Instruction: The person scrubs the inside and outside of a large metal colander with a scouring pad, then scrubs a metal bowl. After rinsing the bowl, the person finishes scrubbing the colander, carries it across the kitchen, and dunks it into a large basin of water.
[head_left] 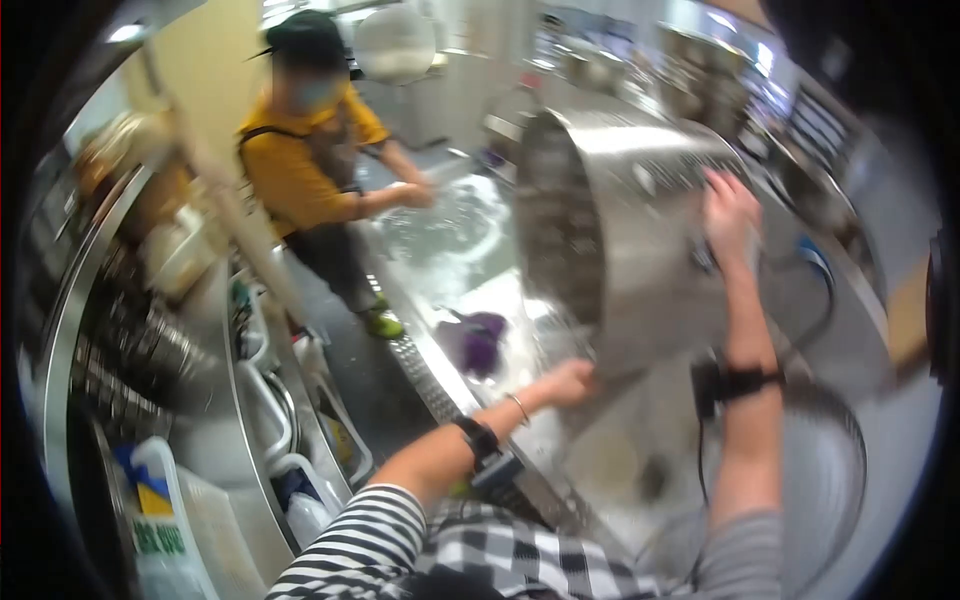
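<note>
A large stainless-steel stockpot is tipped on its side over the sink, its dark mouth facing left. My left hand is closed at the lower rim of the pot. Higher up, my right hand grips the pot's outer side towards its base, fingers curled; blur hides the exact hold. Below the pot lies the wet sink basin, with a small dark spot that I cannot make out. A purple item, perhaps a cloth or glove, rests on the wet ledge left of my left hand.
A co-worker in a yellow shirt stands at the far left, hands over a sink of foamy water. Shelving with white baskets lines the left. A blue-ended hose curves at right, near more metal pots.
</note>
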